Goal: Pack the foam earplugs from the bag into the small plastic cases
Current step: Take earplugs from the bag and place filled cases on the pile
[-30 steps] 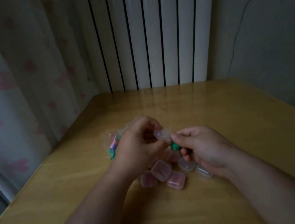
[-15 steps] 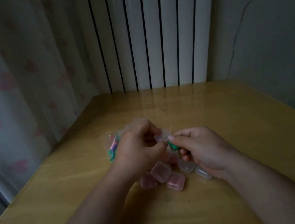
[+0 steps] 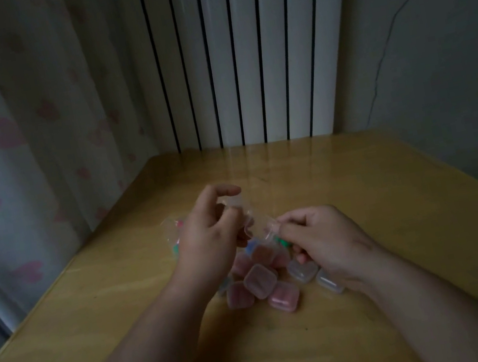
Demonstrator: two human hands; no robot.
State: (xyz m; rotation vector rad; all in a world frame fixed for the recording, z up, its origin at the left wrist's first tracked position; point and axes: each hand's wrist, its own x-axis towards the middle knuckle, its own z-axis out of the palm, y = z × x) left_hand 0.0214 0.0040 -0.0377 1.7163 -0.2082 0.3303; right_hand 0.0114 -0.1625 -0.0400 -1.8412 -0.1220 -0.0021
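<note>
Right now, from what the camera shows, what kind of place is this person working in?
Probably a room in a home, perhaps a bedroom. A white radiator stands against the wall, a light curtain with pink hearts hangs on the left, and the work is done on a plain wooden table.

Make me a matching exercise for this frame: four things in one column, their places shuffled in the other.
1 bag
2 green earplug
3 pile of cases
4 clear case

a heaped on the table, nearest the person
b under the fingers of the right hand
c behind the left hand
d held up between both hands

Pairs: 1c, 2b, 3a, 4d
</note>
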